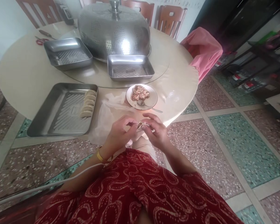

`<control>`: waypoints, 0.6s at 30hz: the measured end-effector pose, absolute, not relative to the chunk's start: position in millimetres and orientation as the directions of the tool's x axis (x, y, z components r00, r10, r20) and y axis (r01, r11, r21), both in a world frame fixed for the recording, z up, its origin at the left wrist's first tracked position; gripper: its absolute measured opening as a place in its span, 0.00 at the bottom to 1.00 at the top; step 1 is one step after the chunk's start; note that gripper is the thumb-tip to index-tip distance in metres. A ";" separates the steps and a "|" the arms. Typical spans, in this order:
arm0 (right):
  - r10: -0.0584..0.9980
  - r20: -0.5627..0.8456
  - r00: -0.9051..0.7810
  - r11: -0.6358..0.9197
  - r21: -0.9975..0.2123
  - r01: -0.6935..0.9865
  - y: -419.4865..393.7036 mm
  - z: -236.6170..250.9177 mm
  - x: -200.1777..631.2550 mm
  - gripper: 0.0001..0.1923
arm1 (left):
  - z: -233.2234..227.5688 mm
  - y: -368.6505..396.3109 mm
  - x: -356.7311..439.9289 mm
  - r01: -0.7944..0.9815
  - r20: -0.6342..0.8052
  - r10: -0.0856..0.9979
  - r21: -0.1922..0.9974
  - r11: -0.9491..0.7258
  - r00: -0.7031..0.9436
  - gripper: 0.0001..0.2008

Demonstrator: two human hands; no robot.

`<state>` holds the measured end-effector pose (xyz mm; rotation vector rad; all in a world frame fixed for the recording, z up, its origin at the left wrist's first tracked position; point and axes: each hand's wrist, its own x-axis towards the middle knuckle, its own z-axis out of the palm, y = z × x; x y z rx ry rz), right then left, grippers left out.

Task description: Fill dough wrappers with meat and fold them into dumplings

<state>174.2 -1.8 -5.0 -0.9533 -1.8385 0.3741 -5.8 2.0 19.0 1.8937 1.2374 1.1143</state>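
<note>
Head view: The left hand [118, 132] and the right hand [156, 130] meet just off the near edge of the round tabletop [25, 74], above the lap. Both hands pinch one dumpling [140, 125] between the fingertips; the fingers are curled in, not spread. The dumpling is small and mostly hidden by the fingers (its fold cannot be made out).

Just beyond the hands stands a plate [151, 101] with a mound of filling [139, 92] and a spoon [149, 106] resting in it. A clear plastic sheet [107, 112] lies left of the plate. Further left is a steel tray [58, 118] with a row of finished dumplings [88, 103] along its right wall. Two smaller trays [67, 54] [130, 67] sit near a perforated dome cover [114, 31] at the tabletop centre.
</note>
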 end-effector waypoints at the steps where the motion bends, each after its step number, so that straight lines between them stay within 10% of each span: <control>1: 0.746 0.638 -0.189 0.647 -0.628 0.432 -1.5 -5.4 173.7 0.07 | 19.4 1.9 -6.0 0.407 0.316 0.926 0.833 -0.375 0.206 0.04; 18: 0.664 0.682 -0.305 0.742 -0.551 0.383 -4.2 -7.7 172.6 0.09 | 22.3 3.1 -8.4 0.428 0.284 0.944 0.841 -0.331 0.170 0.04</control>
